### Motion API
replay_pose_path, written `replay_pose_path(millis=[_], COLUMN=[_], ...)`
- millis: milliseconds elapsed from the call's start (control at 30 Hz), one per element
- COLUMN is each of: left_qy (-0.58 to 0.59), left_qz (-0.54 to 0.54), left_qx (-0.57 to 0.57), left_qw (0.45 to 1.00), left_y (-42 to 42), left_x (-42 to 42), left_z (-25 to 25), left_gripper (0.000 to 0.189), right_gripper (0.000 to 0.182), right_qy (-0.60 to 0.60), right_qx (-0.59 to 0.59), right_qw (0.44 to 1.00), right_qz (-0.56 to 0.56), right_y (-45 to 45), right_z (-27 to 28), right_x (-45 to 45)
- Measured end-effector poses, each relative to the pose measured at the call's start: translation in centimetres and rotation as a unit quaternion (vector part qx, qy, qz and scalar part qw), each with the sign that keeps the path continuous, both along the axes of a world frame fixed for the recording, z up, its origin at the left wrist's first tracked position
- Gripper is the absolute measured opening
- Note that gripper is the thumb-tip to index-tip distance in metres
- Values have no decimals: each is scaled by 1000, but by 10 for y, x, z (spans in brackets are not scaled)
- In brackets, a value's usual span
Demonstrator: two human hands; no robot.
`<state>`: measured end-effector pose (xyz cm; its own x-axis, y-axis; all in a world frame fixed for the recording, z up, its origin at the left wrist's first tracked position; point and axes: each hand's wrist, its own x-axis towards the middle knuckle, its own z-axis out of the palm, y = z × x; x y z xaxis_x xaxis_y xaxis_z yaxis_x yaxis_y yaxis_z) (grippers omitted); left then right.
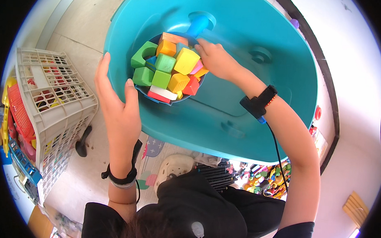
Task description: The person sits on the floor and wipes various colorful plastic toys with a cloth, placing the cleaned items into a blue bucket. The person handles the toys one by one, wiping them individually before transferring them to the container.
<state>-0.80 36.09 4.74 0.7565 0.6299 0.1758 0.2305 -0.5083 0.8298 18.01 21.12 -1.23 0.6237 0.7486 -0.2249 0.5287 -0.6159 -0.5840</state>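
A round dark-blue container (156, 99), heaped with coloured building blocks, is inside a large teal plastic tub (240, 133). On the heap lie a green arch block (138, 55), green cubes, a yellow block (186, 61), orange blocks, a red block (191, 85) and a white block (163, 92). My right hand (216, 58) is at the heap's right edge, fingers bent against it; whether it grips the rim or a block is hidden. At the tub's left rim is my left hand (118, 100), fingers and thumb apart, thumb close to the container's left side.
A white plastic crate (65, 111) of toys stands at the left, with a red mesh basket (20, 113) beyond it. A black scoop-like object (82, 143) lies on the floor. Small mixed toys (267, 181) are heaped below the tub, near a cream clog (174, 168). A cable runs from my right wrist.
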Motion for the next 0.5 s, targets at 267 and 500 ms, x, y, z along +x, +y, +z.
replay_pose_path(millis=[267, 500], left_qy=[-16, -14], left_qz=[-10, -10], left_qx=[5, -17], left_qw=[1000, 1000], left_y=[2, 2], left_x=[-1, 0], left_z=[-3, -2], left_gripper=[51, 51], right_gripper=[24, 28], right_qy=[21, 180], right_qx=[5, 45], right_qw=[996, 926], right_qz=[-83, -329], right_y=[3, 11], right_z=[4, 9], right_x=[-11, -16])
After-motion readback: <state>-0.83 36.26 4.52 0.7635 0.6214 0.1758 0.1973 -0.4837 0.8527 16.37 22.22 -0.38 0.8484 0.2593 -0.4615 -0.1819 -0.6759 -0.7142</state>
